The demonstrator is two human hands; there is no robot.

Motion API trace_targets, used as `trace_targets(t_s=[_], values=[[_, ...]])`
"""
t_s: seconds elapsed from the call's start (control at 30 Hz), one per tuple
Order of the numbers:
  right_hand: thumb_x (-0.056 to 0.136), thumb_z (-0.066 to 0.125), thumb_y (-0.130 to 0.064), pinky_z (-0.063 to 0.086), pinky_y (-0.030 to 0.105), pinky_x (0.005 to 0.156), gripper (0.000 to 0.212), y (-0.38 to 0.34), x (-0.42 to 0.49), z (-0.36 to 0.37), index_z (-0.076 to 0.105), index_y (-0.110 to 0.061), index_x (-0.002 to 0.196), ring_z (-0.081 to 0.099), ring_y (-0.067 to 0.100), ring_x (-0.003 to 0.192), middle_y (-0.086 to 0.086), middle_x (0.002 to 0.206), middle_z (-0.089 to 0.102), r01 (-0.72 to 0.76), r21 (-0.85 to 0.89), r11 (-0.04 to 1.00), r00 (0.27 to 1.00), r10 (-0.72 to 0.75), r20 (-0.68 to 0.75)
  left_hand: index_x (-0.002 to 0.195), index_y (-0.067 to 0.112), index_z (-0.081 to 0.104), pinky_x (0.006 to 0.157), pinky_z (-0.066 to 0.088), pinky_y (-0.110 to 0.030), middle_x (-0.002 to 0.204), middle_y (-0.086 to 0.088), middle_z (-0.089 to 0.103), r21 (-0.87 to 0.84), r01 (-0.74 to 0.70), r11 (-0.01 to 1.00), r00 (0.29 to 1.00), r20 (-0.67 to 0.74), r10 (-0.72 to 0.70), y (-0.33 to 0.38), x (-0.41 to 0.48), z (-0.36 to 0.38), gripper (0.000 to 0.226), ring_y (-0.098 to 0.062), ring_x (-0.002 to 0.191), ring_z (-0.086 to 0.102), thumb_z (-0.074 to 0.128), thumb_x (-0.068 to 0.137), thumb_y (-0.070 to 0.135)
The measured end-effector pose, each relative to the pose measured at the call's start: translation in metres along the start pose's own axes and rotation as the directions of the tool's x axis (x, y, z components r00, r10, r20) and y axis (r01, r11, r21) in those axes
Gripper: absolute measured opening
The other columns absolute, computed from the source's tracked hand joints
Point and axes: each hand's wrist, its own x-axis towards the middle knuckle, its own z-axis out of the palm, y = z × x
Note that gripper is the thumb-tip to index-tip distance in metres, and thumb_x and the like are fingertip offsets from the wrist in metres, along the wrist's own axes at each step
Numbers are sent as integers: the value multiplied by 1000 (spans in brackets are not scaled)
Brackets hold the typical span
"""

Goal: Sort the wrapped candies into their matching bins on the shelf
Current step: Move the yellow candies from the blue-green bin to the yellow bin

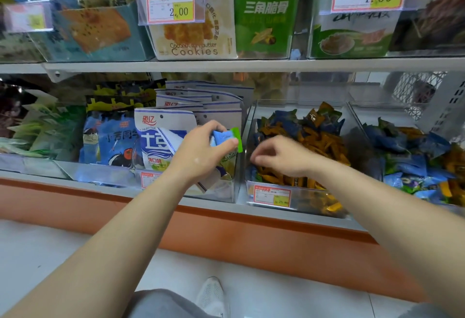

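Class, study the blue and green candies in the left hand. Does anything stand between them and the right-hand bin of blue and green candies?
Yes. Between the candies in the left hand and the right bin lies the middle bin, with the right hand reaching into it. Above them nothing visible blocks.

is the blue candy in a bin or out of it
Out. The left hand pinches the blue candy in the air, just left of the clear bin, not inside it.
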Motion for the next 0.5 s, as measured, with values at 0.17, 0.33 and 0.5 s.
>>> trace_targets(t_s=[0.17, 0.33, 0.5], values=[[82, 74, -50, 54, 28, 72, 36, 12, 18, 18, 68, -27, 110, 61, 10, 87, -7, 100, 67, -94, -333, 938, 988, 129, 86, 89, 33, 56, 55, 38, -15, 88, 4, 62, 5, 33, 999, 999, 24, -33, -7, -2, -1, 20, -7, 74, 55, 68, 86, 50], [81, 76, -35, 53, 31, 68, 22, 7, 29, 22, 65, -29, 99, 58, 13, 83, -5, 95, 62, -88, -484, 871, 986, 144, 80, 92, 32, 58, 54, 39, -10, 90, 6, 64, -32, 44, 999, 999, 25, -44, -8, -4, -1, 21, -8, 77, 58, 68, 86, 50], [86, 74, -22, 50, 18, 70, 26, 11, 11, -6, 68, -26, 111, 64, 5, 86, -8, 95, 69, -106, -27, 994, 994, 105, -27, 88, 34, 61, 57, 40, -12, 85, 11, 64, -128, 34, 991, 999, -35, -39, -5, -3, -4, 19, -3, 75, 60, 70, 85, 50]])
